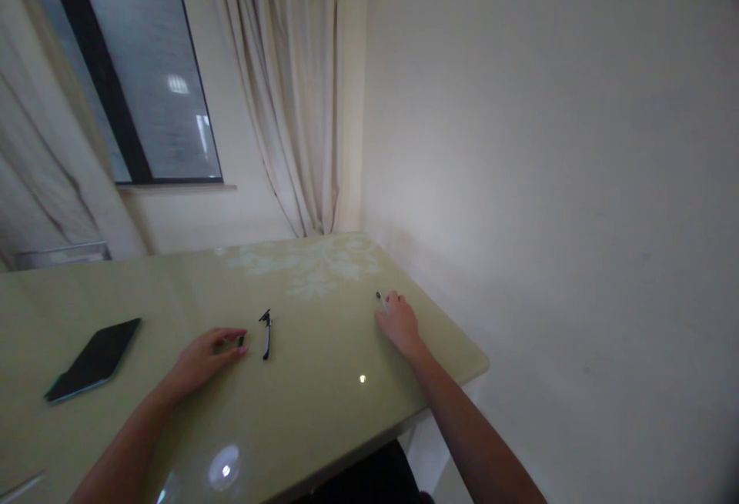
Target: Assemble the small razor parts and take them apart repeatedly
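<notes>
My left hand rests low over the pale green table, thumb and fingers closed around a small black object. Just right of those fingertips lies a thin black and silver item with a bent, forked top end; it does not touch the hand. Farther right, near the table's right edge, my right hand has its fingers closed on a slim white pen-like object with a dark tip pointing up and left. My right fingers partly hide it.
A dark flat folder or tablet lies on the table at the left. At the lower left edge is a thin light stick-like item. A wall runs along the table's right side, and curtains hang behind it.
</notes>
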The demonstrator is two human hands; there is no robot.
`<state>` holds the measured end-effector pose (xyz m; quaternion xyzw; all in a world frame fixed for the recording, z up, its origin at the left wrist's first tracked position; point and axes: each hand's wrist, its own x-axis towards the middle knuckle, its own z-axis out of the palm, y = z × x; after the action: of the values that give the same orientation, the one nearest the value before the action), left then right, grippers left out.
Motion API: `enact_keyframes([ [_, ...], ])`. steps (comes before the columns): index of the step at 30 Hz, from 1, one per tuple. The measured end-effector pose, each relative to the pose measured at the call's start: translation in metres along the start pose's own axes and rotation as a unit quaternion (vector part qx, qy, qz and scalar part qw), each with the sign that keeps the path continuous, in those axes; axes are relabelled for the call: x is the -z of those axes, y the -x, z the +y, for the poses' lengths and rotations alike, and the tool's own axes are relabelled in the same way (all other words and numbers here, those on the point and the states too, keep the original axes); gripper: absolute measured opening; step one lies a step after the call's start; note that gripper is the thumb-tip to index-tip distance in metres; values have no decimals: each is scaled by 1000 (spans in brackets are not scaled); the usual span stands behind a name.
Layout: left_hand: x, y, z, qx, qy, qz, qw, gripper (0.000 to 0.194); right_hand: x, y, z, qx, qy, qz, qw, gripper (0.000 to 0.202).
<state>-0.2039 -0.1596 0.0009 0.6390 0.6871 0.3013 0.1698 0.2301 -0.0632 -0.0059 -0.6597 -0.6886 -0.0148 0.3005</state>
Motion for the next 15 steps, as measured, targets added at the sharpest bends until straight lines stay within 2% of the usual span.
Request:
enact_keyframes([
  [4, -2, 0, -6, -8, 1, 4, 1000, 70, -8, 1, -6, 20, -9, -39, 999, 21],
  [7, -4, -1, -11, -11, -6, 7, 1000, 69, -10, 3, -27, 46, -42, -37, 997, 21],
  [10, -5, -3, -14, -11, -12, 9, 1000, 68, -15, 11, -67, 78, -119, -39, 989, 23],
  [15, -4, 0, -12, -7, -3, 13, 1000, 70, -36, 27, -145, 111, -183, -109, 971, 24],
])
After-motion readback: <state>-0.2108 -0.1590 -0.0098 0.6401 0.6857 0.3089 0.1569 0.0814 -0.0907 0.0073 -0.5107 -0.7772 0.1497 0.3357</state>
